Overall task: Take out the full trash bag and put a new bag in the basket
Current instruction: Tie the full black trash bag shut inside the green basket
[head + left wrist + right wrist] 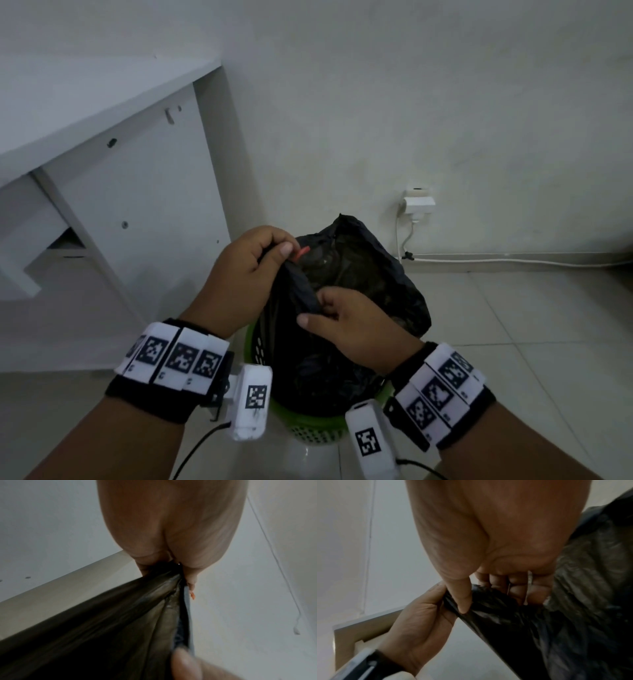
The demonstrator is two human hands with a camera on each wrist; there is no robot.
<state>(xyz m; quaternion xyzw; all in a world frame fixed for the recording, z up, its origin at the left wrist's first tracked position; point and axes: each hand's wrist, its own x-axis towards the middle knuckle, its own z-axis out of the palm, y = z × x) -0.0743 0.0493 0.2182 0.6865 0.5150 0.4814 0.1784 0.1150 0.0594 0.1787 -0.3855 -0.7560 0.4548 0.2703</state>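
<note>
A black trash bag [359,274] stands in a green perforated basket [318,431] on the tiled floor. My left hand [253,270] grips the bag's gathered rim at its upper left, and a small red strip [301,253] sticks out by its fingertips. My right hand [346,325] pinches the same rim lower down, thumb over the folded plastic. The left wrist view shows the stretched bag [120,622] running from my left hand [173,566]. The right wrist view shows my right hand [489,595] curled into the bag [556,628], with my left hand [423,618] beside it.
A white desk [102,113] with a side panel stands to the left of the basket. The white wall behind carries a socket with a plug [418,202], and a white cable [513,258] runs along the floor edge. Light floor tiles [531,325] lie to the right.
</note>
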